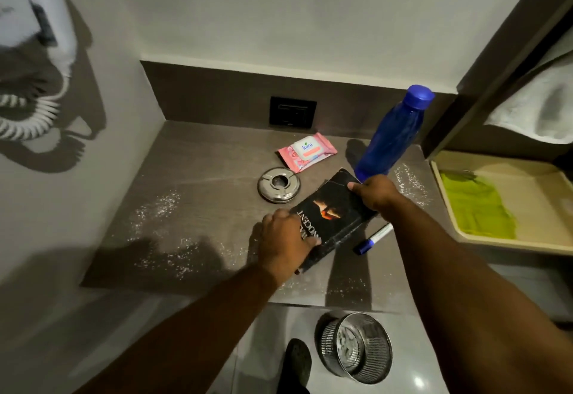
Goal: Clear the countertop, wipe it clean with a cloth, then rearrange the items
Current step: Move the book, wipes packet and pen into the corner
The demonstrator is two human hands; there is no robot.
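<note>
A black paperback book (pixel 336 210) lies at an angle in the middle of the brown countertop (pixel 192 176). My left hand (pixel 283 238) grips its near left end. My right hand (pixel 376 193) grips its far right corner. Beside the book lie a blue marker (pixel 373 238), a round metal ashtray (pixel 278 184) and a pink wipes packet (pixel 307 151). A tall blue bottle (pixel 392 133) stands just behind my right hand. White powder (pixel 161 207) is scattered over the counter. A green cloth (pixel 476 204) lies in a beige tray (pixel 508 243) at the right.
A black wall socket (pixel 293 111) sits in the backsplash. A white towel (pixel 539 111) hangs on a shelf above the tray. A metal mesh bin (pixel 356 347) stands on the floor below the counter's front edge. A white wall dryer with a coiled cord (pixel 34 108) hangs at the left.
</note>
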